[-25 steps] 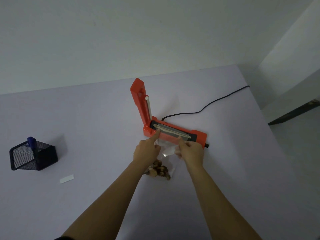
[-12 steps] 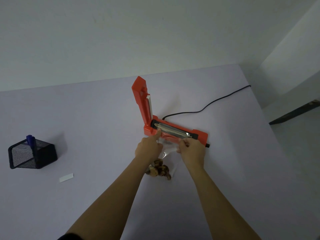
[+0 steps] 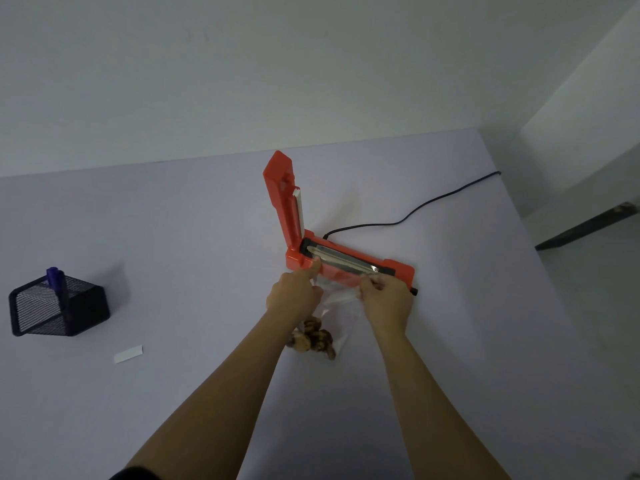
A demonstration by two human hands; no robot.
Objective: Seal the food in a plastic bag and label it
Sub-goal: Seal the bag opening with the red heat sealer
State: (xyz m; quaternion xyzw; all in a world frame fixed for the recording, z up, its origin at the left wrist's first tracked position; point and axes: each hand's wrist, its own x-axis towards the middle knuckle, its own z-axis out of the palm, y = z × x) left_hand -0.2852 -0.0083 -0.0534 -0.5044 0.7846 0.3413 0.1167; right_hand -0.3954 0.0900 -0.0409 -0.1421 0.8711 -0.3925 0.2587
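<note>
Both hands are at the mouth of the clear plastic bag [image 3: 341, 299], laying it across the sealing strip of the orange heat sealer [image 3: 346, 263]. The left hand [image 3: 294, 296] has its fingers curled and the forefinger stretched forward, pressing the bag's left corner down near the hinge end of the sealer. The right hand [image 3: 386, 299] is closed in a pinch on the bag's right edge, pulling it flat along the strip. Behind them the bag trails back toward the person and rests on the table [image 3: 173, 237], with the brown food [image 3: 315, 339] gathered at its bottom end, well clear of the strip.

By my reading the task is in its early middle. The food is already inside the bag and the open end is being lined up, but the sealer's lid [image 3: 285, 199] stands upright, so no seal has been made yet. Left to do: lower the lid to close the bag, then label it. The small white label [image 3: 128, 353] lies untouched on the table to the left, near the black mesh pen holder [image 3: 59, 306] with a blue pen [image 3: 55, 278] in it. The sealer's black cord [image 3: 415, 211] runs off toward the table's far right edge.
</note>
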